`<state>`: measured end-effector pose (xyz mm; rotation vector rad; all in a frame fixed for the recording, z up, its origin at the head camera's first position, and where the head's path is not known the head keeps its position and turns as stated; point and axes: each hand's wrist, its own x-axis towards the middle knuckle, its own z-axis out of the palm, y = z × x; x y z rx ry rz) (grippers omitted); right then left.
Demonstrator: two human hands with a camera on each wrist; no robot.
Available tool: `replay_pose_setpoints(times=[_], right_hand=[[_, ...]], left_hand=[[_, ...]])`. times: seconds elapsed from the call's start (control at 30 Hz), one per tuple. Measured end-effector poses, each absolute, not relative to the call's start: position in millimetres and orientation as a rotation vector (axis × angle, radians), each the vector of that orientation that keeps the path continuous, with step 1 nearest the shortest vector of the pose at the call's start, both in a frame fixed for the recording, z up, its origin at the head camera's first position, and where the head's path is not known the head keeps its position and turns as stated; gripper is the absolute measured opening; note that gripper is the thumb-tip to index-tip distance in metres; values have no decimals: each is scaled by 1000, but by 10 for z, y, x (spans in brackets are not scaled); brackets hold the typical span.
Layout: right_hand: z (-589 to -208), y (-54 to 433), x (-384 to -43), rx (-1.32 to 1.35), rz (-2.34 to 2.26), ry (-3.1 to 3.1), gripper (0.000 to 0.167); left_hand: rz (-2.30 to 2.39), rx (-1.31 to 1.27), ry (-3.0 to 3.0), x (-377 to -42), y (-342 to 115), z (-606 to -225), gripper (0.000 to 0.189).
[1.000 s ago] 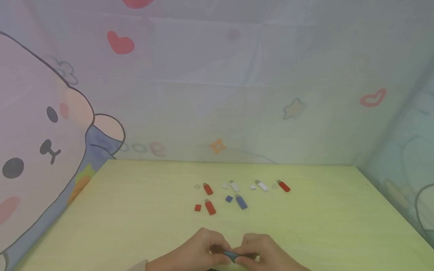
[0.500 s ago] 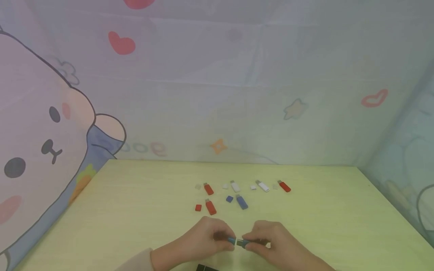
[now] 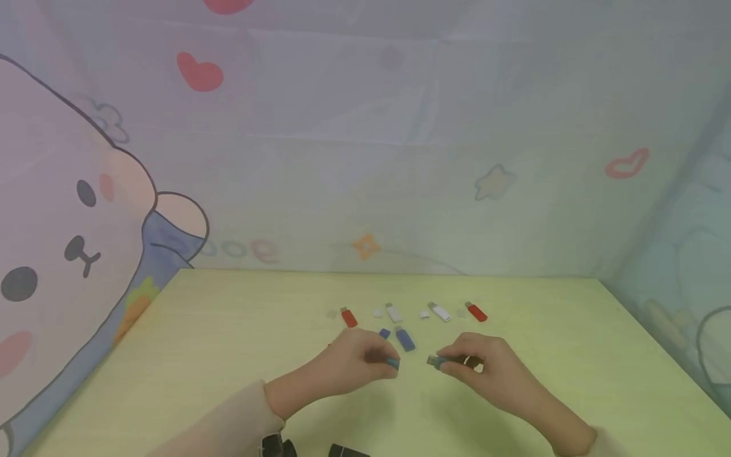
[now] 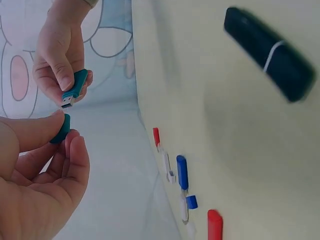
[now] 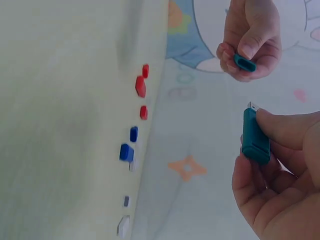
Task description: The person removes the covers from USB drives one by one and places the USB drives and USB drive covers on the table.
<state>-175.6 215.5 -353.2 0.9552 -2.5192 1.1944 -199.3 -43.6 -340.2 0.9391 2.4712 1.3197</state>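
Between thumb and fingertips my left hand (image 3: 348, 363) pinches a teal cap (image 4: 61, 131); the cap's hollow opening shows in the right wrist view. My right hand (image 3: 495, 371) grips a teal USB stick (image 5: 255, 136) by its body, metal plug bare and pointing towards the cap. Cap and stick are apart, both held above the table. Beyond the hands lie a blue USB stick (image 3: 405, 339) and its blue cap (image 3: 385, 333). A red stick nearer the left hand is mostly hidden behind it in the head view.
Along the table's (image 3: 228, 330) far part lie a red stick (image 3: 349, 317), a white stick (image 3: 394, 313), another white stick (image 3: 440, 311) and another red stick (image 3: 476, 311), with small caps beside them. Near the front edge is a black object with a white line (image 4: 270, 55).
The teal cap has come off the USB stick; the hands have drawn apart, left hand with the cap, right hand with the stick. Both have moved forward over the table.
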Motion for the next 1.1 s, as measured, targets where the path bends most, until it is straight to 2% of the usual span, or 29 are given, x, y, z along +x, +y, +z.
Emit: replay_pose_setpoints(times=[0.23,0.47,0.7,1.1], right_hand=[[-3476,2303,-1926,805,1200,-2584,14],[-3436,2365,-2140,660,1236,-2631,17],[-3420,2400,-2338,566,1190,-2704,27],[-3542,2463,-2540,448,1269,-2735,32]], left_hand=[[1293,1002,2567,-2200,-321,-3309,11],[1297,949,2612,-2418,-165,-3256,15],[1282,876,2632,-2659,-2,-3215,19],[1270,850,2615,-2973,272,-3376,16]])
